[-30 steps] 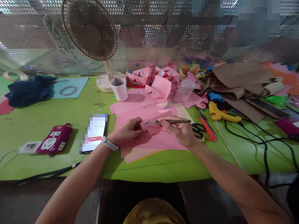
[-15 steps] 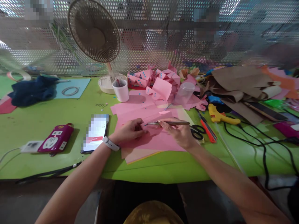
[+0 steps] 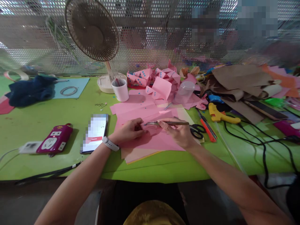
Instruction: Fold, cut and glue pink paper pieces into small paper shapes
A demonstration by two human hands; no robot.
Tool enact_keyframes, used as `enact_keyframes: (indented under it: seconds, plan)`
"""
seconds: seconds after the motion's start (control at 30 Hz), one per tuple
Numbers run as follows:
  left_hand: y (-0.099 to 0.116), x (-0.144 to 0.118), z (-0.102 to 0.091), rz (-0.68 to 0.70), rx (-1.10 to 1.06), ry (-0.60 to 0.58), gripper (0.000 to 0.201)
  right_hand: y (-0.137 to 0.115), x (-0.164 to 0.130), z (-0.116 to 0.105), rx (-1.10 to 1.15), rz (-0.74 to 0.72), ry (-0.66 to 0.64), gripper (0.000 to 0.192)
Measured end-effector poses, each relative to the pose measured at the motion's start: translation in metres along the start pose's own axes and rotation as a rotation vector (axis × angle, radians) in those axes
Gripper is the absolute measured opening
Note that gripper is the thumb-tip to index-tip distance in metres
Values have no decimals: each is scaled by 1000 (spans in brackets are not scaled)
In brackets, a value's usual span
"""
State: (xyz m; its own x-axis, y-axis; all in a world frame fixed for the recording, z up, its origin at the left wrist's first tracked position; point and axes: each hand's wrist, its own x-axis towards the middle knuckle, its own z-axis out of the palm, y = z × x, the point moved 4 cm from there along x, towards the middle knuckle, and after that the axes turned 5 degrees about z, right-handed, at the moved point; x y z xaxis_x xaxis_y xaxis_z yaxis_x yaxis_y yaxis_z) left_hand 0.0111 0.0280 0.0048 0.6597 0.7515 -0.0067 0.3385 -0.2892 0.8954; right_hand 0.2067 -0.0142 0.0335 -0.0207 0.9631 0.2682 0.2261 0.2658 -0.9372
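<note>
My right hand (image 3: 179,132) is closed round slim pointed metal tweezers (image 3: 177,123), held nearly level like a pen. Their tip points left, close to the fingers of my left hand (image 3: 130,132). That hand has curled fingers and wears a white wristband (image 3: 110,144). It grips the edge of a small piece of pink paper (image 3: 152,128); the fingers hide part of it. Underneath lies a stack of larger pink sheets (image 3: 164,144), with cream and yellow edges showing at the front.
Folded pink paper shapes with blue dots (image 3: 160,89), a white cup (image 3: 121,90) and a fan (image 3: 93,34) stand behind. Right are black-handled scissors (image 3: 198,131), a red cutter (image 3: 208,129) and a yellow glue gun (image 3: 220,114) with cables. Left are a phone (image 3: 95,132) and a power strip (image 3: 55,139).
The view has shifted slightly. Both hands keep almost the same pose, with the tweezers' tip still by the left fingers. The digits on the phone screen differ.
</note>
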Motion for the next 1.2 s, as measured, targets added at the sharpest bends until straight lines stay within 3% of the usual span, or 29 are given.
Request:
enact_keyframes:
  seconds: [1.2]
  plan:
    - [-5, -1, -2, 49, 41, 26, 27, 0, 1, 0, 40, 24, -22, 18]
